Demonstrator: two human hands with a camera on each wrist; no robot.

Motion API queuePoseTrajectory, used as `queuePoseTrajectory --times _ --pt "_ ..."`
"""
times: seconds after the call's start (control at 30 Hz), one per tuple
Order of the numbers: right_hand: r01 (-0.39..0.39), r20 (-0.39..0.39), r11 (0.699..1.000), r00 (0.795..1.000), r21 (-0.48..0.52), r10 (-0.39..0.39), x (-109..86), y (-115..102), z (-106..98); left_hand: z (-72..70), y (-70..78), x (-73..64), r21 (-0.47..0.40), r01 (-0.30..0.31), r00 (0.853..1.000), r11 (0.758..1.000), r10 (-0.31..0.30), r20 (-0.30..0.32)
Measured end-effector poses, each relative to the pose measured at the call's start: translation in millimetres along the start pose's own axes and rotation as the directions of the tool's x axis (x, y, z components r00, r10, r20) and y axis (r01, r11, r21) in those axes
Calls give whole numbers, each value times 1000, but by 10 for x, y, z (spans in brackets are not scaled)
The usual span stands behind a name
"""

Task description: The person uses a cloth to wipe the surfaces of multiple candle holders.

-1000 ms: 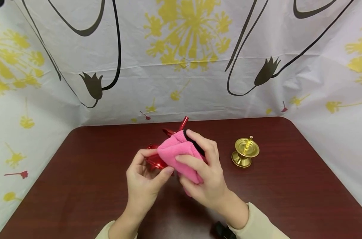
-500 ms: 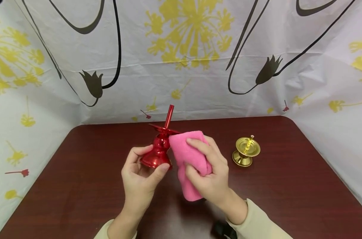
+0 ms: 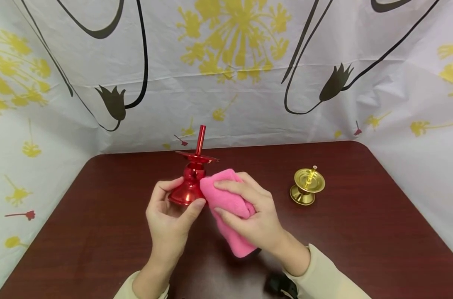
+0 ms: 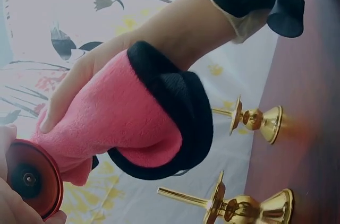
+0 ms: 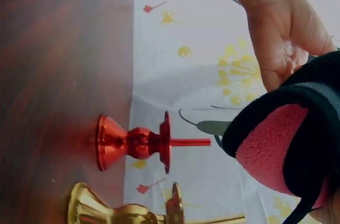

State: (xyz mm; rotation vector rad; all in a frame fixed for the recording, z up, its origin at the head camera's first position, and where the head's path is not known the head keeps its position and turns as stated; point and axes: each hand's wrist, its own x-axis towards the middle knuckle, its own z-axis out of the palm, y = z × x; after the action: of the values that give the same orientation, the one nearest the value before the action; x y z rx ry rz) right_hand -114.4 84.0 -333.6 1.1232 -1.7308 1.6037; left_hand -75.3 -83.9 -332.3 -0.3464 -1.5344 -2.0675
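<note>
In the head view my left hand (image 3: 168, 220) holds a shiny red candlestick (image 3: 193, 171) by its flared base, fingers behind and thumb in front. The candlestick is nearly upright above the table, its thin stem pointing up. My right hand (image 3: 254, 211) grips a folded pink cloth (image 3: 230, 201) with black edging, which touches the right side of the base. The left wrist view shows the round underside of the red candlestick (image 4: 33, 181) in the fingers. In the right wrist view the cloth (image 5: 268, 152) hides what my left hand (image 5: 281, 38) holds.
A gold candlestick (image 3: 306, 186) stands on the dark reddish table (image 3: 361, 232), right of my hands. Two gold candlesticks, one nearer (image 4: 244, 208), appear in the left wrist view. Another red candlestick (image 5: 133, 141) stands in the right wrist view. A patterned white sheet (image 3: 219, 99) hangs behind.
The red candlestick has tipped upright and shifted left; the cloth, which covered much of it, now lies lower against its base. Both hands have moved slightly left.
</note>
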Motion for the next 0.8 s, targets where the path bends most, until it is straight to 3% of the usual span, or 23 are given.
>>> queuePoseTrajectory --times 0.17,0.47,0.8 --pt "-28 31 1000 999 -13 28 36 -25 -53 -4 1 0 15 4 1000 1000 -4 21" --pt "-132 -120 991 985 -24 128 80 -21 -93 37 -30 -35 -6 11 998 1000 -11 59" --pt "-231 -125 973 964 28 233 28 34 -7 50 -41 -65 -16 2 998 1000 -1 68"
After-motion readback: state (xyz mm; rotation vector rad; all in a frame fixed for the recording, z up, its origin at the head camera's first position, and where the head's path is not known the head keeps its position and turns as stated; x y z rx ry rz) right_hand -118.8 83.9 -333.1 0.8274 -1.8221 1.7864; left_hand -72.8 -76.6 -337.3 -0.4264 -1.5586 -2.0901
